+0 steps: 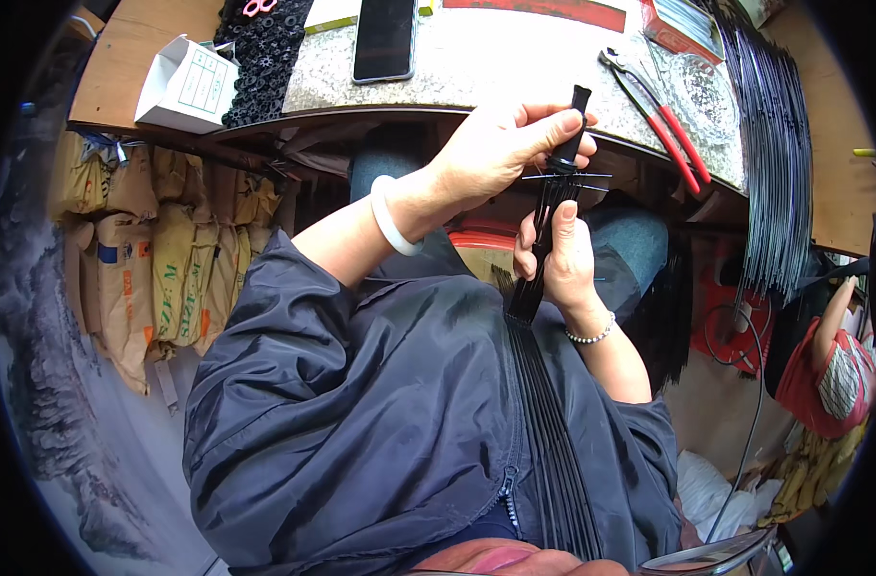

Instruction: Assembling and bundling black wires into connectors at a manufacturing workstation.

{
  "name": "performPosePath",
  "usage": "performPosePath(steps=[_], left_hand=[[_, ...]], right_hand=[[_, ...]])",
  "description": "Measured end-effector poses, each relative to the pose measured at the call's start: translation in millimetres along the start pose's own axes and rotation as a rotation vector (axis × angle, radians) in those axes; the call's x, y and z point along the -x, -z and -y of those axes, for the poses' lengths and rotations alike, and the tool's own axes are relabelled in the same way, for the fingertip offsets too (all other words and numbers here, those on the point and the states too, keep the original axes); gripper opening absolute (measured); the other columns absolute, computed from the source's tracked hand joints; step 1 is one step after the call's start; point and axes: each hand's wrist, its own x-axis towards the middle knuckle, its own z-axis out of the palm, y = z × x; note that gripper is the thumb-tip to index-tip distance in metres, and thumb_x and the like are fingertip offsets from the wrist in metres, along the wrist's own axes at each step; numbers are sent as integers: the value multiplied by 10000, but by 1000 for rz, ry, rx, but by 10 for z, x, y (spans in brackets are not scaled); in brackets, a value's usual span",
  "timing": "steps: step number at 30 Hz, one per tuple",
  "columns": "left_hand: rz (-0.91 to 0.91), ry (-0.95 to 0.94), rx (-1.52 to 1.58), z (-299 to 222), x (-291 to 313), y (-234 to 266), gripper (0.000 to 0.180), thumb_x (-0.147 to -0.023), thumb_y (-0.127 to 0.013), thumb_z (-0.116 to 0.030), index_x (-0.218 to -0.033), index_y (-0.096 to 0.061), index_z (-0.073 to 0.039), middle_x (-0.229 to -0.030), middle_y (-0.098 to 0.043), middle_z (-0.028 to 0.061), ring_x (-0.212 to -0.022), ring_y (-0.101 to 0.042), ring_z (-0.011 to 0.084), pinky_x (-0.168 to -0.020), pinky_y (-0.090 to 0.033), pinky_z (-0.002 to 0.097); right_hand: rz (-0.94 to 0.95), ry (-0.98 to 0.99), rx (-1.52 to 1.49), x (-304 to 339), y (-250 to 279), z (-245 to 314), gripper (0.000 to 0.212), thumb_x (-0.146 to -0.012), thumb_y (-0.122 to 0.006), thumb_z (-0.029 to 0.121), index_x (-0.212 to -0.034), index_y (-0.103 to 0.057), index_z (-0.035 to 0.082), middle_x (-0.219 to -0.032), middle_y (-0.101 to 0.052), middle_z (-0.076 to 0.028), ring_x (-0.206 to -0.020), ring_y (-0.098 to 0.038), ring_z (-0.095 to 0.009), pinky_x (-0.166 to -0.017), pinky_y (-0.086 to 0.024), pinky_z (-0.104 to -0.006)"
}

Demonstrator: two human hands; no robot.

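Note:
My left hand (500, 144), with a white bangle at its wrist, pinches a flared black plastic tube (578, 104) that looks like an umbrella runner. Below it my right hand (564, 257), wearing a beaded bracelet, is closed round a bundle of thin black rods (539, 360) that look like umbrella ribs. The rods hang from the tube's lower end, past my right fingers and down over my dark jacket. Several thin rod ends stick out sideways just under the tube. My fingers hide part of the joint between tube and rods.
On the table ahead lie a phone (384, 40), red-handled pincers (659, 120), an open white carton (188, 86) and many small black parts (267, 62). Long dark rods (769, 163) overhang its right edge. Brown sacks (126, 278) stand at left. Another person (831, 365) is at far right.

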Motion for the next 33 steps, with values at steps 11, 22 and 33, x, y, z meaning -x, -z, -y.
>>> performPosePath(steps=[11,22,33], left_hand=[[13,-69,127,-11,30,-29,378,-935,-557,-260,-1188,-522,20,-1015,-643,118,-948,-634,171,-842,-515,281],[56,14,107,7,1,82,410,-928,-561,-323,-1162,-567,14,-995,-624,49,-865,-600,101,-786,-493,219],[189,83,-58,-18,55,192,312,-912,-591,-295,-1102,-583,-47,-1016,-650,73,-973,-607,131,-844,-465,247]], right_hand=[[-6,4,5,-14,-10,15,663,-930,-274,617,-732,-522,35,-488,-471,-29,-411,-441,-108,-421,-383,-234],[13,-8,-17,-17,6,16,673,-931,-281,616,-733,-542,27,-506,-495,-25,-422,-461,-93,-429,-390,-220],[28,27,13,-10,-2,37,674,-936,-279,604,-735,-548,20,-504,-498,-30,-427,-469,-95,-433,-396,-222]])
